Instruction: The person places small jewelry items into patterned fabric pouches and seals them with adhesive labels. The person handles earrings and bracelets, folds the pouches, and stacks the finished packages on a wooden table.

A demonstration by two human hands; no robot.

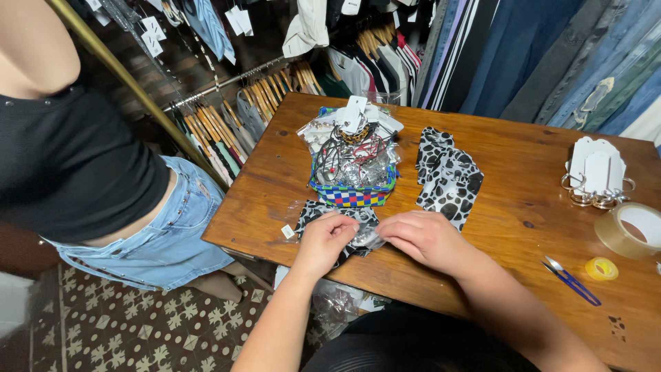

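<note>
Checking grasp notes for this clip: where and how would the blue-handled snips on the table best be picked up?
The snips lie flat on the wooden table, apart from the yellow tape roll, blades toward the upper left. Probably best pinched from above across the narrow blue handles, with the right hand, which is nearer.

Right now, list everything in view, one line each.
wooden table: one, brown, centre
basket: one, multicoloured checks, full of bagged trinkets, table middle
patterned cloth pieces: two, black and white, right of basket
clear bag: one, holding patterned cloth, under the hands
tape roll: one, clear, right edge
small tape roll: one, yellow
snips: one, blue
tagged rings: a cluster, white tags
hanging clothes: many, behind
bystander: one, black top, denim skirt, left
left hand: on bag
right hand: on bag
</note>
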